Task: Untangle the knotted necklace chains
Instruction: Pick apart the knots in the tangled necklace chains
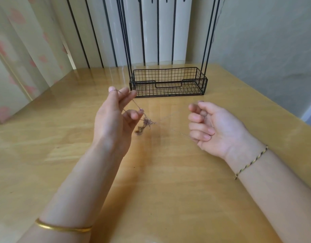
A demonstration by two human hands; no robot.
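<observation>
Glossy wooden worktop point(168, 181), seen from above, with a flowered curtain point(19, 50) at left and a plain wall point(265, 50) at right. A black wire basket point(201, 83) stands at the far edge, thin black rods point(125, 41) rising from its two ends.

The necklace chains point(147, 122) hang in the air between both hands, just above the worktop and in front of the basket. Their knot forms a small dense clump, with a small pendant point(139, 130) dangling below it.

The left hand point(114, 120) is raised, fingers partly extended; strands loop over its fingertips and run down to the knot. The right hand point(214, 127) lies palm up, well apart from the left, fingers curled inward around fine strands that stretch taut from the knot.

A gold bangle point(63, 228) sits on the left forearm and a braided cord bracelet point(251, 162) on the right wrist.
</observation>
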